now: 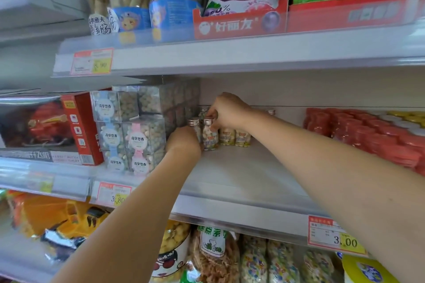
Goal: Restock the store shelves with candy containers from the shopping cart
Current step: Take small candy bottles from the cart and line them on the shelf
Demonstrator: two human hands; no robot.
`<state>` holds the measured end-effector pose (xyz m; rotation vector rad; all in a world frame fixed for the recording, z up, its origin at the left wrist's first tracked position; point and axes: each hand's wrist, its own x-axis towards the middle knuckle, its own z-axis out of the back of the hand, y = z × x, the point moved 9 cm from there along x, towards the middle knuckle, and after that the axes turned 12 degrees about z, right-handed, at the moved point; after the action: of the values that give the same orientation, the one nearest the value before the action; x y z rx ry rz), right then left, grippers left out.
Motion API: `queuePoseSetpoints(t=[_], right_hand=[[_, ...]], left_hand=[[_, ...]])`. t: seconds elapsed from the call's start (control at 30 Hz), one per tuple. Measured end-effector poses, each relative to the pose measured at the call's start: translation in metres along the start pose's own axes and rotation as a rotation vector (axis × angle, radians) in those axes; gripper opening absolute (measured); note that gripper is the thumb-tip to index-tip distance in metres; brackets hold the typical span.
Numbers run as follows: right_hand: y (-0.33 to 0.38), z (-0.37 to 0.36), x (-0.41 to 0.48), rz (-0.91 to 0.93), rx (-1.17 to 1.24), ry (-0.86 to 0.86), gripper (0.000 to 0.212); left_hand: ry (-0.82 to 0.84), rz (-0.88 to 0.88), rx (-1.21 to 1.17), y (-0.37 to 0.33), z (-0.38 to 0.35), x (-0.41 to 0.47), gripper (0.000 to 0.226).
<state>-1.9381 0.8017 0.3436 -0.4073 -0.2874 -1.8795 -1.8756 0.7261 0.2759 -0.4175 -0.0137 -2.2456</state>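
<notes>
Candy bottle stands straight up on the middle shelf, far back and a bit to the left. Its long way runs up and down, with the silver cap on top and the label facing near.

It looks small and light. The clear wall looks hard and smooth, so it may be slippery. I think the cap or the middle of the body is the best place to hold. It is tall and thin, so it could tip over easily.

The right hand reaches in from above, and its grip is pinched on the cap. A second bottle stands just to the left. The left hand is against its lower part, but the fingers are hidden, so I cannot tell if that grip holds it.

More bottles stand just to the right. Clear boxes are stacked on the left, and red tubs sit on the right.
</notes>
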Motion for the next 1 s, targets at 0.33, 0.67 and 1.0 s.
queuePoseSetpoints(t=[0.33, 0.67, 1.0], right_hand=[[-0.018, -0.008, 0.024, -0.007, -0.104, 0.003, 0.050], [-0.040, -0.015, 0.029, -0.115, -0.092, -0.039, 0.044], [-0.042, -0.013, 0.034, -0.174, -0.182, -0.120, 0.027]], left_hand=[[-0.051, 0.004, 0.045, -0.011, -0.012, 0.032, 0.025], [0.051, -0.017, -0.063, -0.021, -0.016, 0.038, 0.029], [0.027, -0.002, -0.230, -0.027, -0.021, 0.050, 0.029]])
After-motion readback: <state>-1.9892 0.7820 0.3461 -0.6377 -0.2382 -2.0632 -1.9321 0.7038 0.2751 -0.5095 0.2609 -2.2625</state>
